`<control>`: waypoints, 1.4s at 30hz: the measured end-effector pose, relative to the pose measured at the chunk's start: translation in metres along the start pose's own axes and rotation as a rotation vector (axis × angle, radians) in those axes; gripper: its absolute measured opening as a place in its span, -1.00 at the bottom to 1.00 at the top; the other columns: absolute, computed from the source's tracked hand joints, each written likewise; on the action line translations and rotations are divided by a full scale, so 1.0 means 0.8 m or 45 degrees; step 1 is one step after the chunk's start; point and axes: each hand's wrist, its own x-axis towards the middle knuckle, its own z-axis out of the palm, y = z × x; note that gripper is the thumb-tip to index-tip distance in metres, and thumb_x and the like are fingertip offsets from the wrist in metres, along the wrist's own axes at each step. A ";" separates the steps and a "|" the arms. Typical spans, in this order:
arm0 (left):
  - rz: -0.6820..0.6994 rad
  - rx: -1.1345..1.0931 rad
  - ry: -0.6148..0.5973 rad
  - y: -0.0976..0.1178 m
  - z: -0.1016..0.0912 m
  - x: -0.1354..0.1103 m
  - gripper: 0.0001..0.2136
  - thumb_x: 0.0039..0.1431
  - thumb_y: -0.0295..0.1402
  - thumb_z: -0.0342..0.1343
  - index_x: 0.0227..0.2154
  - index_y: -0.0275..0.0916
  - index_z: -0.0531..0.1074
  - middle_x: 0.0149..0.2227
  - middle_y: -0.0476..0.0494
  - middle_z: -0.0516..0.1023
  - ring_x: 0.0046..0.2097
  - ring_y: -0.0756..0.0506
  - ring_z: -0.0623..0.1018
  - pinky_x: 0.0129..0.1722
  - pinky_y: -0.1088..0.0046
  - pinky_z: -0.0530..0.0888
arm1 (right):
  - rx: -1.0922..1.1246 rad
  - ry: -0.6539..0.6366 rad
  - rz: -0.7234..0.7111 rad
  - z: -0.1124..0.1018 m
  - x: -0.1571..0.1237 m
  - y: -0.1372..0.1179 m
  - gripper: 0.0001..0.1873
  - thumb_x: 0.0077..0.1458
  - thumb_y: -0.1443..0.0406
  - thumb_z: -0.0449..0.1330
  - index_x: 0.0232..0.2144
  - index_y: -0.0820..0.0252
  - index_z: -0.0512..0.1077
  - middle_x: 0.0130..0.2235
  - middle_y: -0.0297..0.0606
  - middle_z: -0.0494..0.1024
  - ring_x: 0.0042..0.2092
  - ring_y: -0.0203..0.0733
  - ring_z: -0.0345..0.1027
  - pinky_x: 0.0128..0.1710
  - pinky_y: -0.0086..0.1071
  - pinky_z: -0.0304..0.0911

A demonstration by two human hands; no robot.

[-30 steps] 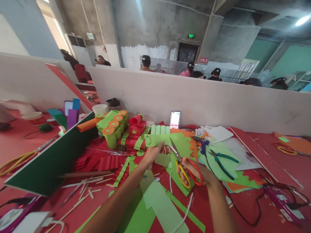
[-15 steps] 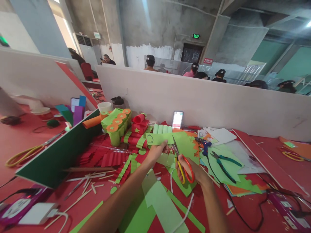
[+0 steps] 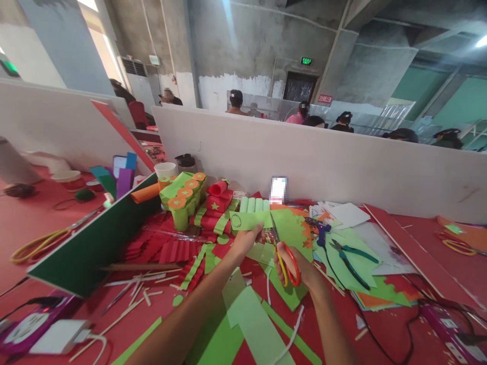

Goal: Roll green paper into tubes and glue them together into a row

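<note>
Pinched in my left hand (image 3: 251, 237) is a strip of light green paper (image 3: 247, 221) with a circle drawn near its left end. My right hand (image 3: 291, 263) grips scissors (image 3: 284, 271) with one red-orange and one yellow handle loop. Their blades point up and left and meet the strip's right end. Just behind the strip lie several pale green paper rolls (image 3: 254, 205). A larger green sheet (image 3: 287, 228) with a jagged right edge is beyond the blades. More green paper pieces (image 3: 253, 317) spread beneath my forearms.
To the right lie a blue glue gun (image 3: 322, 230) and teal-handled pliers (image 3: 352, 261). Red and green paper models (image 3: 182, 197) stand at left, beside a dark green board (image 3: 95, 238). Thin wooden sticks (image 3: 133, 299) litter the front left. A phone (image 3: 278, 189) leans against the white partition (image 3: 323, 162).
Both hands stay almost where they were, with the scissors still at the strip's right end. The red-orange and yellow handle loops look slightly closer together. The view has shifted a little.
</note>
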 end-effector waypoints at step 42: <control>-0.051 -0.004 -0.021 -0.003 -0.001 0.002 -0.58 0.11 -0.01 0.00 -0.67 -0.21 0.34 -0.61 -0.03 0.38 -0.49 -0.05 0.36 -0.38 0.42 0.29 | 0.029 0.002 -0.042 -0.002 -0.001 0.009 -0.21 0.03 -0.34 -0.19 -0.30 0.23 0.35 -0.59 -0.36 0.43 -0.66 -0.30 0.31 -0.71 -0.50 0.14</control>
